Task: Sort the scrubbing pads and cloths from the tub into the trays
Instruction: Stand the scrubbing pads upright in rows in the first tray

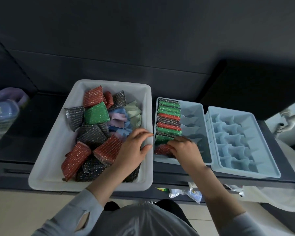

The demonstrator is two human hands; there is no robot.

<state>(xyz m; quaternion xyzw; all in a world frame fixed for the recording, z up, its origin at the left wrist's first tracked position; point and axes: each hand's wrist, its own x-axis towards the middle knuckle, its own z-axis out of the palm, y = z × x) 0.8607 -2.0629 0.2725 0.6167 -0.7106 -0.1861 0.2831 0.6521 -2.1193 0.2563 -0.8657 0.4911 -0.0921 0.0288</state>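
A red pad sits in the nearest slot of the left tray, the right hand gripping and pressing it in. The packed row may spring up — the slot looks tight. The left hand hovers loosely spread over the tub, holding nothing.

Open compartments fill the right tray; the near tray has its left column packed with pads.
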